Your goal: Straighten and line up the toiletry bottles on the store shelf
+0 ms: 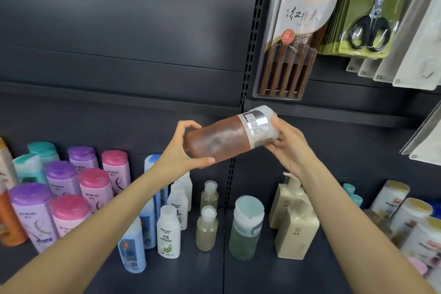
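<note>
Holding a translucent reddish-brown bottle with a frosted white cap (229, 137) well above the dark grey store shelf (205, 272), both hands keep it lying almost sideways, cap end raised toward the right. The left hand (183, 150) grips the bottle's base end, fingers curled over the top and thumb pressed underneath. The right hand (285, 144) wraps round the white cap, thumb on its near face and fingers curled behind it. A silver label band sits just below the cap.

On the shelf beneath stand the other toiletries. Directly under the lifted bottle is a green-filled bottle with a pale teal-topped cap (247, 227), upright. Just to its left are 2 small yellowish clear bottles with white caps (207, 229), one behind the other. Further left stand white Racien bottles (168, 234) and pale blue bottles (132, 248), the front blue one tilted. At far left are rows of pink-capped and purple-capped lilac bottles (69, 212), with teal-capped ones behind. To the right of the green bottle are 2 beige square pump bottles (296, 227), touching each other, and white gold-capped bottles (415, 217) at the far right, blurred.

Hanging on the back panel above are a packet of dark wooden chopsticks (298, 31) and black-handled scissors on a green card (371, 28).
</note>
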A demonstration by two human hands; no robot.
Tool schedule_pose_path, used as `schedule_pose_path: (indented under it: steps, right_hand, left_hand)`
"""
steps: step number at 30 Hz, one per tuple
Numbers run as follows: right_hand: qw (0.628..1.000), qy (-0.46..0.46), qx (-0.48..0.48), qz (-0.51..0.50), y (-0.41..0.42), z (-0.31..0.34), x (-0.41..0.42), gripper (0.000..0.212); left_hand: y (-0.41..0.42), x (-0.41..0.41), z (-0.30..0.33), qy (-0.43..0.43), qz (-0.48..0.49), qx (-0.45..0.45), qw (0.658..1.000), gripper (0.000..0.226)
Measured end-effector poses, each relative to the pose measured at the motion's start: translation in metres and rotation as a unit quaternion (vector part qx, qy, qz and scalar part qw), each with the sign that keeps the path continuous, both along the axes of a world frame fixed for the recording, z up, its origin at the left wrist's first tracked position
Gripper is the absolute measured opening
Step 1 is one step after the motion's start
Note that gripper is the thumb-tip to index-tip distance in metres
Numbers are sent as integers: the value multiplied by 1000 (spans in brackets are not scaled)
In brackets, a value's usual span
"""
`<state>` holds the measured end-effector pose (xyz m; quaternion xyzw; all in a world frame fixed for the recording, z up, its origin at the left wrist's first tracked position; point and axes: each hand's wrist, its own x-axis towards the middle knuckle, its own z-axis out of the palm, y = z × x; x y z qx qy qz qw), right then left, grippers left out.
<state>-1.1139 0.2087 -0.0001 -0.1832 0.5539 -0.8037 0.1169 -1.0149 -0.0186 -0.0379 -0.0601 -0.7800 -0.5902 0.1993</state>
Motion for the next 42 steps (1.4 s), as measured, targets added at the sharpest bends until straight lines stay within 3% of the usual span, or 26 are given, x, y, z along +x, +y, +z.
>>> schedule_pose_path:
  steps: [4, 7, 10, 13, 18, 26, 35, 40, 42]
  right_hand:
    - [998, 64, 26, -3, -6, 5, 0, 33]
    - [990, 117, 73, -28, -9, 7, 0, 43]
    - [985, 137, 98, -23, -7, 6, -3, 60]
    - [977, 163, 138, -11, -5, 3, -4, 48]
    - [953, 210, 190, -104, -7, -3, -2, 40]
    - [905, 257, 328, -84, -10, -3, -19, 59]
    - [867, 290, 384, -127, -19, -25, -49, 60]
    - [839, 305, 437, -111, -22, -53, -67, 65]
    - [826, 303, 467, -87, -24, -66, -75, 66]
  left_hand:
    - [0, -11, -10, -45, 29, -187, 981, 88]
    - [6, -19, -15, -58, 43, -243, 967, 94]
    - [11, -24, -16, -58, 63, -251, 964, 94]
    - [14, -26, -21, -66, 75, -275, 956, 95]
    - [24, -31, -36, -102, 46, -237, 965, 91]
    - [34, -58, -58, -150, 36, -188, 970, 86]
    - [33, -101, -97, -167, 42, -185, 967, 88]
    - [1, -104, -133, -210, 94, -323, 918, 41]
    - [-6, -104, -145, -227, 94, -338, 909, 38]
